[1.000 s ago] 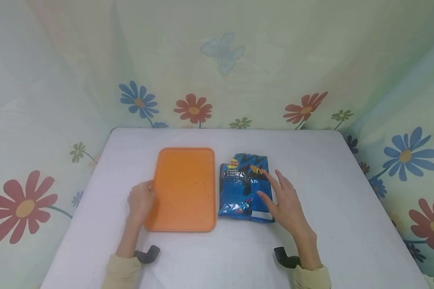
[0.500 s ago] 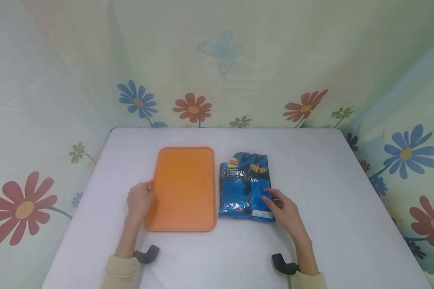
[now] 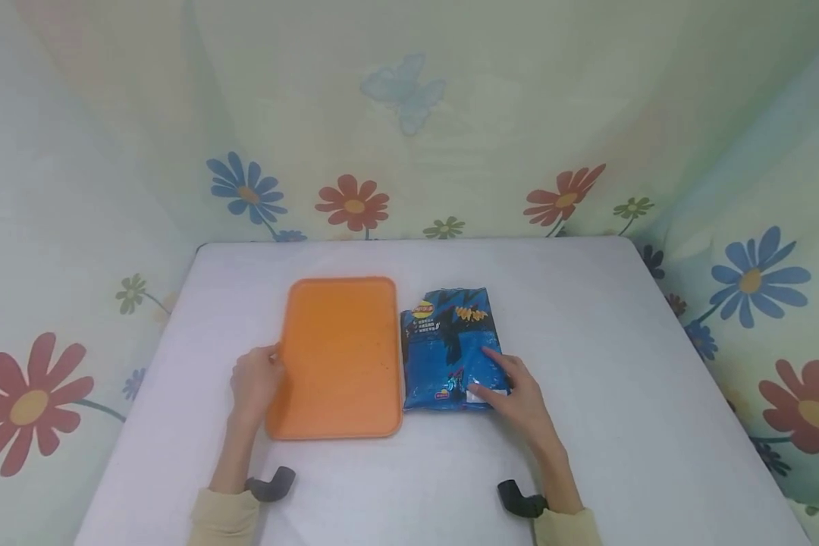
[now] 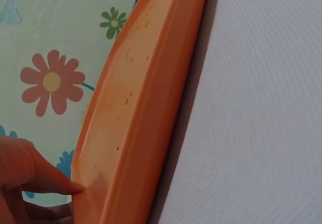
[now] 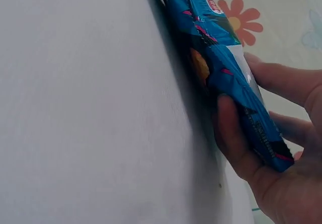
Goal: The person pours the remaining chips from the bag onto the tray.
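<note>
An orange rectangular tray (image 3: 334, 356) lies left of centre on the white table. My left hand (image 3: 254, 379) pinches its left rim. In the left wrist view, a fingertip presses the orange rim (image 4: 77, 176) and small specks dot the tray's inner surface. Just right of the tray is a shiny blue snack bag (image 3: 437, 364) with a yellow logo. My right hand (image 3: 522, 394) grips the bag's lower right side. The right wrist view shows the bag's edge (image 5: 236, 88) between the fingers and slightly tilted, with a shadow on the cloth beneath.
White cloth covers the table (image 3: 614, 341), whose back edge meets a flower-print curtain (image 3: 484, 114). More curtain hangs at both sides. A black curved piece (image 3: 273, 485) sits by the left wrist and another black piece (image 3: 519, 500) by the right.
My right hand came down from open fingers over the bag to its lower right edge and now grips it. The bag has turned slightly. My left hand keeps its hold on the tray.
</note>
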The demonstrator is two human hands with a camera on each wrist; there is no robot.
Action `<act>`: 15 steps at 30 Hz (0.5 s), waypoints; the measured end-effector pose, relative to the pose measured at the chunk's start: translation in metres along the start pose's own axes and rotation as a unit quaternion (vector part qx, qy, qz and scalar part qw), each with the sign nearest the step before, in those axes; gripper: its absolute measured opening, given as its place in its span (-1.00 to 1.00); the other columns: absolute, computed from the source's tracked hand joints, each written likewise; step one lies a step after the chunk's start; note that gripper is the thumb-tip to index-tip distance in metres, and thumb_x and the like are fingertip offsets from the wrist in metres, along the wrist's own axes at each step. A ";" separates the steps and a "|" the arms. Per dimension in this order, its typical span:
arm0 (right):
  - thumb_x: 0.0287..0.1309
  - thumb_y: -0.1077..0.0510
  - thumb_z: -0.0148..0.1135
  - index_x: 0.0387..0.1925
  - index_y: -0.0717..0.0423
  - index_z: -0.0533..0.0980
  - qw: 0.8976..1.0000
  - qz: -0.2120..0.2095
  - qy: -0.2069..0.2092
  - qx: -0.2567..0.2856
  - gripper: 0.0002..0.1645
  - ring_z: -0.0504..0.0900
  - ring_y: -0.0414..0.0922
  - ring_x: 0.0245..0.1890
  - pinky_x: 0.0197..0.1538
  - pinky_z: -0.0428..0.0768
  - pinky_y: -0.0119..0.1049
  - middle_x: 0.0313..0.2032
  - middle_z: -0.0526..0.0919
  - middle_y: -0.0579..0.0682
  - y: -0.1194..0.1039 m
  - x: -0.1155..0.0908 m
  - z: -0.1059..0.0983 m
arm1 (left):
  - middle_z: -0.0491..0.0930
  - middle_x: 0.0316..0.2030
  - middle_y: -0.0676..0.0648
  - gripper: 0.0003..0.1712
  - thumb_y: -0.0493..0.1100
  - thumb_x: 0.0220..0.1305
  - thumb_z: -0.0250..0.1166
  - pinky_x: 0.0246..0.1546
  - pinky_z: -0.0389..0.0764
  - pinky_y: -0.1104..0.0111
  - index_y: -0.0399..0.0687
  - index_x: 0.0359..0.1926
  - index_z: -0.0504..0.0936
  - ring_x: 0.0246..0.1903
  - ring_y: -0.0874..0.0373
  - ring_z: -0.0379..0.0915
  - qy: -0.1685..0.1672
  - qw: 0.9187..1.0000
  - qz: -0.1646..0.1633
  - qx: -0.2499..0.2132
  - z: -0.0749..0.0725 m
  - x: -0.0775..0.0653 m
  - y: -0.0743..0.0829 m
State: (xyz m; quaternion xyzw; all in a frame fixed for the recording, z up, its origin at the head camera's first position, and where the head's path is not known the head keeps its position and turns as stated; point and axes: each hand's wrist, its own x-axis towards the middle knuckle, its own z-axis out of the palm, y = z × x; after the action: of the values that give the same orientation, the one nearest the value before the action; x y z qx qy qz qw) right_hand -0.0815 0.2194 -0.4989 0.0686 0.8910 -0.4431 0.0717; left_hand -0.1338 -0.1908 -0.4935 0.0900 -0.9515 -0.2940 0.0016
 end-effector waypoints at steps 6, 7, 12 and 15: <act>0.12 -0.17 0.32 0.39 -0.22 0.29 1.000 0.005 -0.014 0.025 -0.20 0.07 0.21 0.48 0.40 0.17 0.19 0.45 0.20 0.15 -0.003 -0.001 0.005 | 0.64 -0.44 -0.26 -0.57 -0.35 0.22 0.10 -0.79 0.20 0.44 -0.32 0.12 0.57 -0.80 0.22 0.13 0.007 1.000 0.001 0.014 0.003 0.000 -0.005; 0.13 -0.16 0.32 0.38 -0.22 0.30 1.000 -0.001 -0.014 0.026 -0.21 0.08 0.21 0.48 0.40 0.17 0.19 0.45 0.21 0.14 -0.002 -0.001 0.006 | 0.61 -0.49 -0.23 -0.57 -0.35 0.22 0.10 -0.79 0.19 0.44 -0.31 0.12 0.57 -0.79 0.22 0.11 0.008 1.000 0.000 0.014 0.003 0.000 -0.005; 0.15 -0.11 0.32 0.35 -0.20 0.34 0.999 -0.021 -0.005 0.029 -0.27 0.07 0.21 0.48 0.40 0.15 0.21 0.44 0.23 0.14 -0.002 0.002 0.007 | 0.43 -0.67 -0.11 -0.56 -0.36 0.22 0.10 -0.80 0.14 0.45 -0.32 0.14 0.56 -0.79 0.23 0.05 0.012 1.000 0.009 0.012 0.004 0.002 -0.004; 0.15 -0.09 0.32 0.33 -0.19 0.36 0.999 -0.024 -0.001 0.035 -0.30 0.05 0.21 0.48 0.41 0.13 0.21 0.44 0.23 0.14 -0.001 0.002 0.007 | 0.38 -0.67 -0.09 -0.56 -0.36 0.23 0.09 -0.80 0.13 0.45 -0.33 0.14 0.56 -0.79 0.23 0.02 0.011 1.000 0.013 0.013 0.003 0.003 -0.005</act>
State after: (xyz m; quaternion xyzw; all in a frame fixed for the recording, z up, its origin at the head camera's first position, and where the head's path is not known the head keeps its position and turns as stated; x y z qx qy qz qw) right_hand -0.0833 0.2128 -0.5025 0.0491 0.8764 -0.4753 0.0598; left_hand -0.1357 -0.1931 -0.4989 0.0810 -0.9562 -0.2808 0.0143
